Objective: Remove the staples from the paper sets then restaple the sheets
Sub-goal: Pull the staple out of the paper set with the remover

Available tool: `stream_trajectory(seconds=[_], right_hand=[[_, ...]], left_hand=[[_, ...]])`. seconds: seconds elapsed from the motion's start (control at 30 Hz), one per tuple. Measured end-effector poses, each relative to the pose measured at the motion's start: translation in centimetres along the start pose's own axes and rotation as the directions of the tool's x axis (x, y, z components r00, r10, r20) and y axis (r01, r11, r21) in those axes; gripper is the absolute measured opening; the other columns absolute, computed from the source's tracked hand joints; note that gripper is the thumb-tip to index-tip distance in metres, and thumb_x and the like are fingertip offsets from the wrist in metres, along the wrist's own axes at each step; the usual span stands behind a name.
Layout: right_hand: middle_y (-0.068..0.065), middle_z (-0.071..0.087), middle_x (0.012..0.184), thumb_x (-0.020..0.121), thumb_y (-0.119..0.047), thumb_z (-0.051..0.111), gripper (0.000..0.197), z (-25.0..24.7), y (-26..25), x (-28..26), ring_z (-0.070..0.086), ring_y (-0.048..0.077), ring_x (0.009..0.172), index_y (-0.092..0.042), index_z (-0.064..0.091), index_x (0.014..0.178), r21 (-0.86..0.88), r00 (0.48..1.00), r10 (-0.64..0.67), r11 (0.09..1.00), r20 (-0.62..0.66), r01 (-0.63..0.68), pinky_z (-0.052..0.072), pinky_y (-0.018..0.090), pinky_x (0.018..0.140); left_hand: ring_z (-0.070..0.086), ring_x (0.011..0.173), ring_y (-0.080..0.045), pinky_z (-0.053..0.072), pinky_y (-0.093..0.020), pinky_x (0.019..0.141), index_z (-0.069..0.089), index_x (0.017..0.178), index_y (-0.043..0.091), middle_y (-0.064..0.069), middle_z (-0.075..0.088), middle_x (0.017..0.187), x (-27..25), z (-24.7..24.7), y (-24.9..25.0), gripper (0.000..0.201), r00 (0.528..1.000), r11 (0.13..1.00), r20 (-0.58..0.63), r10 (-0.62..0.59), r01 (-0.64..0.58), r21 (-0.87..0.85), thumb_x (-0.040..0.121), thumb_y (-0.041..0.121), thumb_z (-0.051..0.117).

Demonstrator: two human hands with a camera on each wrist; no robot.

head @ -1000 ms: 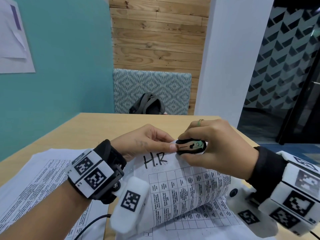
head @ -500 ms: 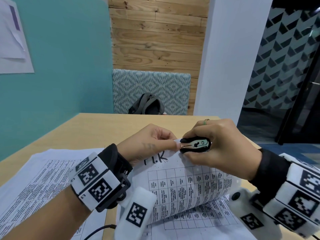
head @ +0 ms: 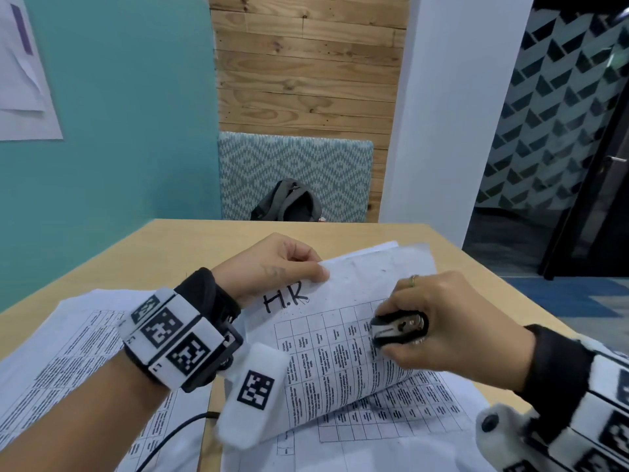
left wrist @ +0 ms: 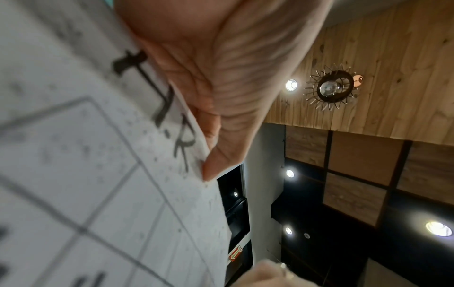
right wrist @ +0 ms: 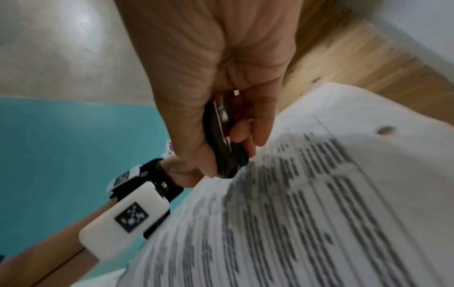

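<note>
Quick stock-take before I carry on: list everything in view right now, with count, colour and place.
"H.R" paper set: one, white with black table print, lifted and curled above the table centre.
Staple remover: one, black with metal jaws, over the lifted set's right side.
Other printed sheets: several, white, flat on the table at left and under the lifted set.
Table: one, light wood.
Cable: one, black, near edge.
Backpack: one, dark grey, on the patterned bench beyond the table.
Wall paper: white, teal wall, top left.
Left hand: pinches the set's top corner.
Right hand: grips the staple remover.
</note>
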State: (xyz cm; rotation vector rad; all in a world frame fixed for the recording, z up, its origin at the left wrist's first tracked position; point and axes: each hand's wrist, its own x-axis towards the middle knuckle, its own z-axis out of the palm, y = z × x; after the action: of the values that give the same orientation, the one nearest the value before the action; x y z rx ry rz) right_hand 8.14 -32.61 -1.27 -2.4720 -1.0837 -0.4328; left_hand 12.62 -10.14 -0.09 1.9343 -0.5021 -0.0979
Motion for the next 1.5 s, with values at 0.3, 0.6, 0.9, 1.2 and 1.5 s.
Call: stream_trajectory(seconds=[0.3,0.6,0.9,1.2,1.5], right_hand=[[-0.011,0.068,0.092,0.046,-0.044,0.085,0.049,-1.2,3.3,-3.9,0.065,0.007,0.088,-0.031,0.073,0.092,0.402,0.982,0.176,0.897,0.065,-0.187,0.049,0.015,0.074],[-0.007,0.07,0.095,0.031,-0.04,0.093,0.067,-1.7,5.3,-3.6,0.065,0.01,0.081,-0.012,0.075,0.09,0.789,0.927,0.253,0.491,0.278,-0.37,0.048,0.018,0.056],[0.002,0.073,0.078,0.02,-0.038,0.094,0.068,-1.7,4.8,-2.1,0.065,0.006,0.06,-0.018,0.078,0.083,0.886,0.945,0.268,0.369,0.187,-0.28,0.048,0.014,0.047],[-0.003,0.073,0.079,0.019,-0.038,0.094,0.069,-2.7,5.1,-0.8,0.065,0.002,0.063,-0.017,0.077,0.082,0.94,0.931,0.362,0.328,-0.032,-0.095,0.046,0.011,0.048],[-0.002,0.073,0.083,0.021,-0.06,0.087,0.083,-2.3,7.8,-2.1,0.066,0.002,0.072,-0.014,0.072,0.089,0.752,0.906,0.411,0.564,0.103,-0.341,0.048,0.013,0.053]], left_hand=[[0.059,0.056,-0.009,0.049,-0.018,0.054,0.067,0.079,0.005,-0.003,0.067,0.068,-0.3,-1.0,0.4,0.008,0.997,0.999,0.069,-0.017,0.015,0.041,0.081,0.013,0.065],[0.065,0.078,-0.014,0.053,-0.021,0.071,0.069,0.096,0.008,-0.008,0.071,0.09,-0.5,-1.9,1.6,0.02,0.973,1.0,0.23,-0.007,0.007,-0.002,0.076,0.009,0.066],[0.068,0.08,-0.015,0.053,-0.017,0.07,0.072,0.093,0.011,-0.007,0.074,0.091,-2.4,-4.7,3.1,0.032,0.996,0.986,0.074,0.055,-0.065,0.152,0.067,0.026,0.081],[0.068,0.097,-0.022,0.054,-0.023,0.076,0.072,0.099,0.01,-0.007,0.072,0.104,-4.0,-2.0,-2.7,0.062,0.959,0.965,-0.219,0.177,-0.213,-0.151,0.049,0.044,0.085],[0.065,0.068,-0.001,0.053,-0.017,0.07,0.074,0.073,0.017,0.012,0.073,0.074,-5.0,-7.6,2.5,0.003,0.748,0.925,-0.6,0.285,-0.379,-0.033,0.072,0.017,0.076]])
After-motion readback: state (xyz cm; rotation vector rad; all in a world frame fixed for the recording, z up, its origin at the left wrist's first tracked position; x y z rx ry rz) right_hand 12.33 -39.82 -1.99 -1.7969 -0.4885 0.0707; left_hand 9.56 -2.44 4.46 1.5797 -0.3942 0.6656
